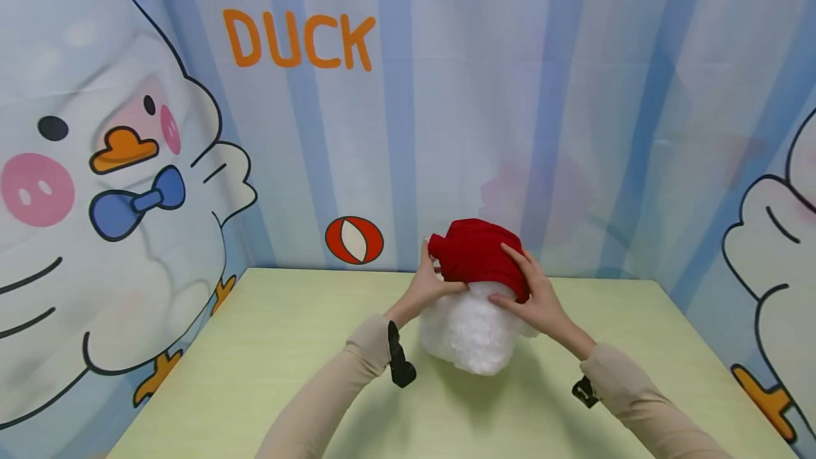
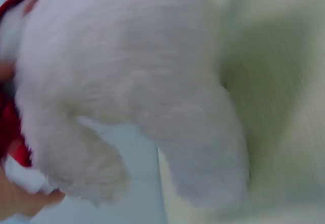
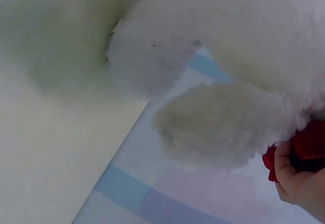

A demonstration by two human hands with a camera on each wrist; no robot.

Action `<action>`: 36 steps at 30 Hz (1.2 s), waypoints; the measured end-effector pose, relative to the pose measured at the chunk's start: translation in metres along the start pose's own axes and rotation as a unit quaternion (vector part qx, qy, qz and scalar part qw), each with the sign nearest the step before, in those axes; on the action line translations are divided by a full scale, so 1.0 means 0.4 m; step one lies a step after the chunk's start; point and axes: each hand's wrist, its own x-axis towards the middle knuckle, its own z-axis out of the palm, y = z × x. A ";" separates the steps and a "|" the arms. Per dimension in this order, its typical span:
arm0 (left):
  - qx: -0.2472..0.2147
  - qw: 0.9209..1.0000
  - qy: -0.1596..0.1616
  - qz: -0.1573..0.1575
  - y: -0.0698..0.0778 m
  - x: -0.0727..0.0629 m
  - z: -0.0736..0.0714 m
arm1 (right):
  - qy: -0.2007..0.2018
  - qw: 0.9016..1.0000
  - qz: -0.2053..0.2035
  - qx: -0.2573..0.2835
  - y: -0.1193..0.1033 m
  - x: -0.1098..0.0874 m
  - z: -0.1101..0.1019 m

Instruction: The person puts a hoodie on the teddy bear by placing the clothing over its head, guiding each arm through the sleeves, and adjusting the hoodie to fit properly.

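While the pale green table [image 1: 268, 346] carries it near the back wall, the white fluffy toy [image 1: 470, 335] stands upright between both hands, equally near each. Over its top sits the red knitted garment [image 1: 478, 259], directly above the fingers. The left hand [image 1: 428, 282] pinches its left edge; the right hand [image 1: 535, 296] curls over its right side.

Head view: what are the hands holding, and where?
Both grip the red knit cloth on top of the white plush toy: left hand at its left edge, right hand at its lower right edge.
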 end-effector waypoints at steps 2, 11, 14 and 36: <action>0.125 0.985 0.054 0.105 -0.002 -0.014 0.009 | 0.018 1.000 -0.009 -0.009 0.006 0.001 0.002; 0.461 0.805 0.189 0.322 0.023 -0.049 0.055 | 0.048 0.995 -0.025 -0.087 0.007 -0.006 0.019; 0.479 0.811 0.156 0.299 0.026 -0.049 0.067 | 0.050 0.994 -0.018 -0.100 0.017 -0.010 0.027; 0.517 0.782 0.027 0.348 0.019 -0.099 0.080 | 0.048 0.955 0.118 -0.269 -0.001 -0.012 0.097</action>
